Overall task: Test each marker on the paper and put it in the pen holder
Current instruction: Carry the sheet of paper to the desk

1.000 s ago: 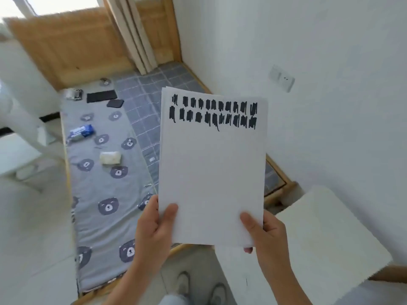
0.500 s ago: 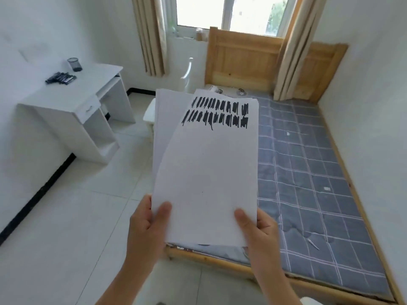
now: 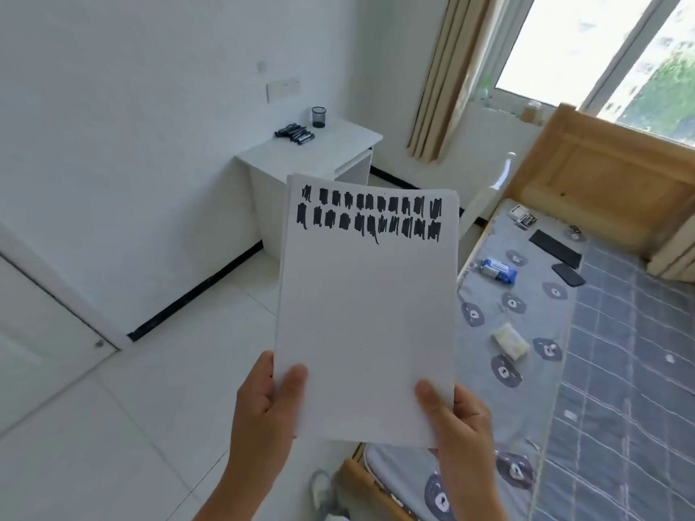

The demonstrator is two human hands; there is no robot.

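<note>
White paper (image 3: 368, 314), pinched by left fingers (image 3: 293, 385) and right fingers (image 3: 428, 400), points scribbled end forward.

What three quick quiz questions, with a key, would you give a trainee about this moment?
1. True or false: the markers lie on the desk, outside the pen holder.
2. Pick one. How is the paper held? A: by one hand only. B: by the left hand and the right hand at its bottom corners, thumbs on the front. C: by nothing, it lies flat on a surface.
3. Fill in: the black test marks sit in ___ rows near the paper's top edge.

Key: 1 true; 2 B; 3 two.
</note>
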